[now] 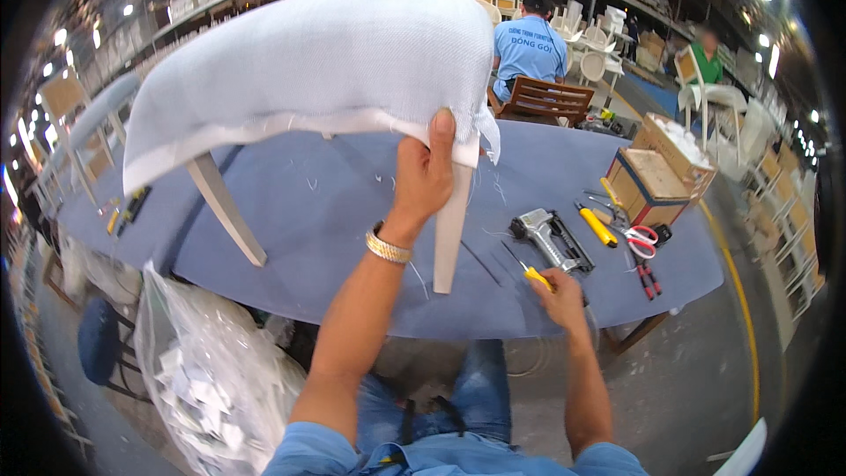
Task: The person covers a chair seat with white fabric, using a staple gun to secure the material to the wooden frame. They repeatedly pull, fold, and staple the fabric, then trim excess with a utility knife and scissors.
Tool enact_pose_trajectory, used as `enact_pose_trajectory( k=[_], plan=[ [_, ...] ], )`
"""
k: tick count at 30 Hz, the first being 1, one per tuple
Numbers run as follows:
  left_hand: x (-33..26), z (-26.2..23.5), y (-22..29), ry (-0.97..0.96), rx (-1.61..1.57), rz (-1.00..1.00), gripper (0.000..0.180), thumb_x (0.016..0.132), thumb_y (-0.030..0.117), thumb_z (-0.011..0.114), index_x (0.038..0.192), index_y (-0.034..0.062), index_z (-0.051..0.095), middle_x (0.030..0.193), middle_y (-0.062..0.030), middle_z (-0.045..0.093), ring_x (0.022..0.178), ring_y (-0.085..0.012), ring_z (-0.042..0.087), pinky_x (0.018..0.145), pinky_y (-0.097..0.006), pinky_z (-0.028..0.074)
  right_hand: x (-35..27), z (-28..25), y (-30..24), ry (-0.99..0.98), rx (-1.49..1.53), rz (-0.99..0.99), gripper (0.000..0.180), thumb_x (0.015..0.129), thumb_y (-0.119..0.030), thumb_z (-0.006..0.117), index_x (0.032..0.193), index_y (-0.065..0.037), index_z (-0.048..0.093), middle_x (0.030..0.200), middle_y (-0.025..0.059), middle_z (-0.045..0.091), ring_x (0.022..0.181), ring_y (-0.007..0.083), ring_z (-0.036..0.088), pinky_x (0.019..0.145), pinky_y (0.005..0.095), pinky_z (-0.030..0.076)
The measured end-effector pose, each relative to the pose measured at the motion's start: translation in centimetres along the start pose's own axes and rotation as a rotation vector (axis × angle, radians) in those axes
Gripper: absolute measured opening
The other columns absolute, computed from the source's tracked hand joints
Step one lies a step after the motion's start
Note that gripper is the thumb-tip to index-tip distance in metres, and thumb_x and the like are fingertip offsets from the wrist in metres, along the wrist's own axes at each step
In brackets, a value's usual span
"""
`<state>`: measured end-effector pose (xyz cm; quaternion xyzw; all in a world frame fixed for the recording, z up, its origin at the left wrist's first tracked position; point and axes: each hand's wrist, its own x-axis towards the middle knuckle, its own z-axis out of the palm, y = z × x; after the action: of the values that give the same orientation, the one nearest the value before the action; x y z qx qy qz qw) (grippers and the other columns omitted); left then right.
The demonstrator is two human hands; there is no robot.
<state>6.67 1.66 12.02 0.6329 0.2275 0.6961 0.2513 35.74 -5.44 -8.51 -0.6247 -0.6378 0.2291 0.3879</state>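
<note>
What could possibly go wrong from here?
The yellow-handled tool with a thin metal shaft, held in the right fingers, might prick the left fingers if it slips near them. The pale-blue, fabric-covered curved piece on wooden legs, held at one end, could tip. Its loose pale fabric strip might snag.

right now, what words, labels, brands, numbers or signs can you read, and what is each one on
Light blue cloth shirt, seen from behind in the background: two lines of darker blue print, legible but not copied out here.
Curved furniture piece covered in white woven cloth: no lettering visible.
Thin metal tool with a yellow handle, in the right hand: any marking too small to read.
Silver-and-black staple gun: any marking too small to read.
</note>
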Motion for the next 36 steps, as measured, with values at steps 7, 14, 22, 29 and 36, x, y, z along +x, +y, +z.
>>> enact_pose_trajectory(
  k=[7, 14, 22, 29, 36],
  plan=[
    [-1.3, -5.1, 0.9, 0.015, -0.064, -0.076, 0.059, 0.106, 0.051, 0.041, 0.091, 0.0009, 0.068, 0.078, -0.0028, 0.067, 0.074, -0.0076, 0.059, 0.064, -0.025, 0.047, 5.1, -0.4, -11.3, 0.318, 0.039, -0.703, 0.015, 0.085, -0.008, 0.074, 0.099, -0.002, 0.072, 0.101, 0.0134, 0.072, 0.088, 0.0247, 0.068, 0.08, 0.0324, 0.053],
    [-2.5, -4.6, 0.7, 0.064, -0.179, -0.103, 0.054, 0.106, 0.05, 0.042, 0.095, 0.0027, 0.066, 0.081, 0.0002, 0.063, 0.074, -0.0061, 0.054, 0.064, -0.024, 0.045, 5.9, -1.0, -30.6, 0.311, 0.173, -1.252, 0.024, 0.075, 0.001, 0.081, 0.098, -0.005, 0.075, 0.093, 0.0098, 0.068, 0.082, 0.021, 0.065, 0.073, 0.0297, 0.053],
    [-2.1, -4.7, 0.1, 0.037, -0.202, -0.071, 0.05, 0.106, 0.048, 0.043, 0.094, 0.0044, 0.064, 0.079, 0.0033, 0.058, 0.075, -0.0043, 0.05, 0.063, -0.024, 0.043, 8.4, 0.5, -31.7, 0.353, 0.029, -1.318, 0.017, 0.077, -0.002, 0.081, 0.092, -0.004, 0.073, 0.082, 0.0064, 0.061, 0.069, 0.0184, 0.061, 0.062, 0.0311, 0.05],
    [-2.3, -5.5, 0.4, 0.041, -0.141, -0.105, 0.052, 0.106, 0.049, 0.044, 0.098, 0.0027, 0.066, 0.081, 0.002, 0.061, 0.075, -0.0051, 0.052, 0.065, -0.023, 0.044, 7.1, -1.4, -33.6, 0.1, 0.007, -1.228, 0.012, 0.081, -0.001, 0.076, 0.083, -0.003, 0.065, 0.08, 0.0068, 0.063, 0.066, 0.017, 0.062, 0.059, 0.0301, 0.05],
    [-1.7, -4.5, 0.9, 0.093, -0.111, -0.12, 0.065, 0.105, 0.057, 0.036, 0.096, -0.0002, 0.067, 0.08, -0.0034, 0.066, 0.075, -0.0085, 0.059, 0.065, -0.026, 0.048, -1.5, 0.1, -22.8, -0.633, 0.129, -0.898, 0.014, 0.085, -0.005, 0.073, 0.097, -0.002, 0.068, 0.09, 0.0123, 0.069, 0.073, 0.0191, 0.066, 0.063, 0.0303, 0.051]
  ],
)
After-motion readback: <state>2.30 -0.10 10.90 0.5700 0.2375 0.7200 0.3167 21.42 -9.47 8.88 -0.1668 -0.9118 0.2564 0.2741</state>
